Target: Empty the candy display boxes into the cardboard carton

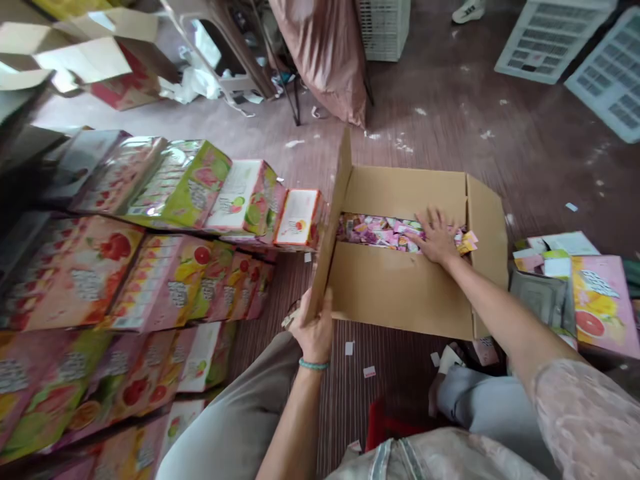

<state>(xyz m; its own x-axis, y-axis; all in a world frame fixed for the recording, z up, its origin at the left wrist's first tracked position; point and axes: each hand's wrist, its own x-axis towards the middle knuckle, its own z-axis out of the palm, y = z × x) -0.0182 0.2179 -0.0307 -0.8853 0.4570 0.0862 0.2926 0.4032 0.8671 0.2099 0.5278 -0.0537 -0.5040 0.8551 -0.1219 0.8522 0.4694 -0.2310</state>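
Note:
A brown cardboard box (400, 287) stands in front of me, its two long flaps folded inward with a gap between them. Through the gap show many small pink and purple packets (380, 232). My left hand (315, 330), a beaded bracelet at its wrist, is closed around the upright left flap (333, 220). My right hand (440, 237) lies with fingers spread over the gap, touching the packets and the flap edges. A few packets stick up by the right end flap (487, 253), which is folded outward.
Rows of fruit-printed cartons (175, 280) stand stacked on the left. At right are a pink carton (603, 300) and a grey tray (543, 300). White plastic crates (555, 37) stand at the back, near a draped pink cloth (325, 53). Paper scraps (369, 372) litter the floor.

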